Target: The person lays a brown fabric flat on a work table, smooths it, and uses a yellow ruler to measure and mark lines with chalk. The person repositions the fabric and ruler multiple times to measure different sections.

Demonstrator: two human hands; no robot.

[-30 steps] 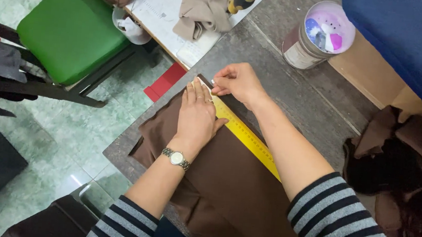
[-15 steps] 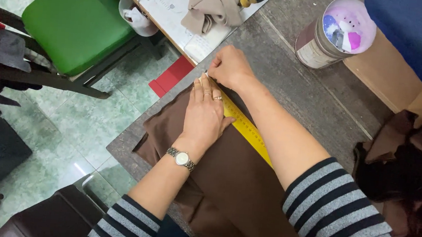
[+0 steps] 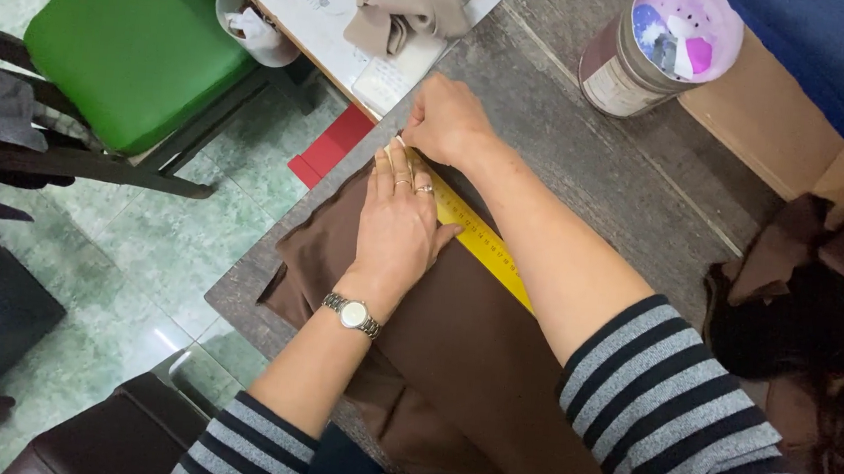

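Grey table: left hand flat on ruler, right hand pinching chalk, tin near.

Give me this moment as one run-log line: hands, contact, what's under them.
left hand: flat, pressing yellow ruler onto brown fabric | right hand: closed at ruler's far end, held tool not discernible | surface: grey table
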